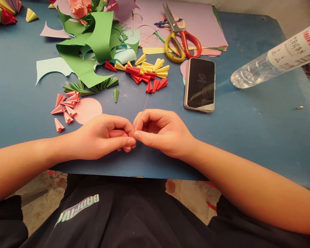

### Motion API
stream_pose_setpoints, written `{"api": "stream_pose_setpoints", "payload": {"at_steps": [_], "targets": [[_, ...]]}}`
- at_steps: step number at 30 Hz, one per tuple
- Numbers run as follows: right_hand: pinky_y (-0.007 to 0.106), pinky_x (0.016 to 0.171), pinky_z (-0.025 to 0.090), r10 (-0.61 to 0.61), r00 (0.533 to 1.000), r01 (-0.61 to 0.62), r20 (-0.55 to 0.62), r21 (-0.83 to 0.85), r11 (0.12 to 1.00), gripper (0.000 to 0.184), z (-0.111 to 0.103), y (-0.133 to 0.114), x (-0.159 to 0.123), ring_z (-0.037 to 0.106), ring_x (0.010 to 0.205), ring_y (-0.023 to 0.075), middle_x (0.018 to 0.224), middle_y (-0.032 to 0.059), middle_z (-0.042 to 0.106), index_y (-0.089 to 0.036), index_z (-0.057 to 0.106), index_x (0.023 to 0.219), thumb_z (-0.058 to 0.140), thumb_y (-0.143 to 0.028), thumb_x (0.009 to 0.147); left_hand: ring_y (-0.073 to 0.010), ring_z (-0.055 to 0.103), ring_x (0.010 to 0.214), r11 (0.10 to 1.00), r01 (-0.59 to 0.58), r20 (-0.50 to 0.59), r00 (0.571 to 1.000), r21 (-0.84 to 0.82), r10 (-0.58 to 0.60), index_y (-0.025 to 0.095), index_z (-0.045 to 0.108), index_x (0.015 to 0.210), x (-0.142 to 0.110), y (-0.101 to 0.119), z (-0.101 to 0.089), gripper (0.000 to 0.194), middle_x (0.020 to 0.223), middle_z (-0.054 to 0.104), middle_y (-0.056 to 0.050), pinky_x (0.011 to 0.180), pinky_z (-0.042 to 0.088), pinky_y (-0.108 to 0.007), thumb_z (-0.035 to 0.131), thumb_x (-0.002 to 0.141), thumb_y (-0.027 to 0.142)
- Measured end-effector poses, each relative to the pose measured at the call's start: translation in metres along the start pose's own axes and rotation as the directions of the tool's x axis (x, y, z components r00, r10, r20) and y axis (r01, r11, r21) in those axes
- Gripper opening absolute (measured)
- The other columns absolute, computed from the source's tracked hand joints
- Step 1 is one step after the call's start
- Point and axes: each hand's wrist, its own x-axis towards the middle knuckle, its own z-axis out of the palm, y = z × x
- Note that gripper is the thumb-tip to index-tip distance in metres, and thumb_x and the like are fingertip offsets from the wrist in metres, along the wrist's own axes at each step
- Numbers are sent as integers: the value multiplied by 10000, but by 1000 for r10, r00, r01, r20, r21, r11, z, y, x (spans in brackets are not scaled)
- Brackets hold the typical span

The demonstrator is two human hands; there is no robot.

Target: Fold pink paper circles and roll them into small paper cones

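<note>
Near the table's front edge, my left hand (105, 136) and my right hand (162, 132) meet at the fingertips. A small piece of pink paper (127, 148) shows under my left thumb; most of it is hidden by the fingers. From the pinched fingers of my right hand a thin needle-like wire (145, 104) sticks up and away; its lower end is hidden. Just beyond my left hand lie a pink paper circle (88, 111) and several pink paper cones (67, 106). Green cones (103, 85) and a single green cone (115, 95) lie farther back.
Red and yellow paper cones (147, 73) lie beyond my hands, with green paper scraps (98, 38) to their left. Scissors (179, 38) rest on stacked pink sheets (196, 17). To the right are a phone (200, 84) and a clear water bottle (263, 65) on the blue table (248, 131).
</note>
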Motion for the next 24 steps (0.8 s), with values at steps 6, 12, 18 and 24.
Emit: {"api": "stream_pose_setpoints", "payload": {"at_steps": [6,12,18,24], "targets": [[315,677,637,-12,1000,12,0,-6,1000,210,1,1,-1,745,703,163,751,17,728,-160,682,804,885,-210,826,-72,718,715,1000,-6,0,1000,4,6,135,713,871,-1,0,0,70,757,775,7,667,597,-109,731,920,182],[342,685,641,5,1000,-5,13,14,1000,220,0,3,-2,742,704,176,751,19,729,-166,680,796,894,-214,813,-80,737,714,1000,-10,4,1000,19,10,134,729,878,0,-1,0,50,769,791,0,679,612,-118,735,909,172],[303,677,605,29,998,-32,-48,-56,998,234,-2,4,-1,701,709,151,758,17,723,-166,716,804,934,-241,766,-116,740,747,999,6,-11,1000,48,-6,157,712,892,-3,-5,-2,132,790,786,-12,714,629,-177,757,910,280],[303,669,599,66,996,-71,-61,-84,994,277,-2,2,-2,701,718,161,760,28,739,-171,722,790,952,-319,747,-142,734,716,993,26,-52,998,114,-21,177,729,864,-5,-3,-3,152,759,780,-11,688,619,-201,776,874,322]]}}
